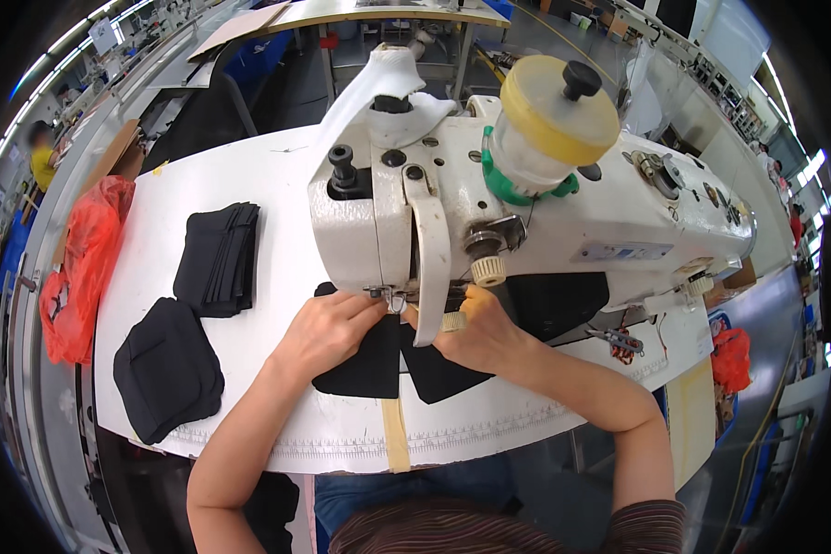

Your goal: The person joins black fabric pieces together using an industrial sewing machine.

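Note:
Under the head of a white sewing machine point(365, 226), two black fabric pieces meet side by side near the presser foot point(396, 303). My left hand point(334, 331) has its bent fingers together on the left fabric piece point(362, 367), fingertips close beside the foot. On the other side, my right hand point(482, 334) grips the right fabric piece point(441, 377), its thumb reaching toward the needle area. The machine's curved white lever point(431, 268) hides part of that hand's fingers. More black fabric point(560, 300) lies beneath the machine arm.
Left on the white table point(286, 185) sit a neat stack of black pieces point(217, 258) and another black pile point(168, 374). A red plastic bag point(97, 254) lies at the left edge. Thread snips point(616, 342) lie right of my right forearm. A ruler strip point(328, 448) follows the front edge.

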Tool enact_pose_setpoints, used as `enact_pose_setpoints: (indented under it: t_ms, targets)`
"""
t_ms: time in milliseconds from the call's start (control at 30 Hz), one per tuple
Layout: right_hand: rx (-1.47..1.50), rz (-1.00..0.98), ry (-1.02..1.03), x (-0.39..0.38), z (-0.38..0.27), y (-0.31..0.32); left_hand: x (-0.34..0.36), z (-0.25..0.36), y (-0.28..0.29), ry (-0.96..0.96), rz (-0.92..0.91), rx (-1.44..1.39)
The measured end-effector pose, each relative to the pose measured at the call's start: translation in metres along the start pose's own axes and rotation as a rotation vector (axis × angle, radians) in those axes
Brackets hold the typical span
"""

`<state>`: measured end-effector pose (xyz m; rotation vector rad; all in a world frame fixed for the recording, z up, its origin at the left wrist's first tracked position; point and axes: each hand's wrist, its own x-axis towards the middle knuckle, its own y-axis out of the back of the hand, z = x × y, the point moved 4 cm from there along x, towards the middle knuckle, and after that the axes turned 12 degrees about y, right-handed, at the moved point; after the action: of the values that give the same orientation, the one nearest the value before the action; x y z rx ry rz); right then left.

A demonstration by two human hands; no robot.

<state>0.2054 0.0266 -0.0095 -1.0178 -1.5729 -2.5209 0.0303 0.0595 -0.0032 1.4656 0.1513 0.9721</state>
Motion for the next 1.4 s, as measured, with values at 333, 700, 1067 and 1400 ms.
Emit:
enact_pose_setpoints:
  t_ms: [333, 700, 1067, 1400]
  targets:
    - [0.450, -0.538, 0.036, -0.012, -0.017, 0.044, 0.001, -0.002, -0.001, 0.059, 0.006, -0.072]
    - [0.336, -0.179, 0.023, -0.016, -0.012, 0.015, -0.004, -0.020, -0.015, 0.224, -0.097, -0.092]
    - [0.059, -0.141, -0.013, -0.010, -0.029, 0.019, 0.021, -0.048, 0.006, 0.366, -0.115, -0.172]
    - [0.023, -0.177, -0.080, 0.005, -0.021, 0.008, 0.005, 0.002, 0.052, 0.414, -0.324, -0.035]
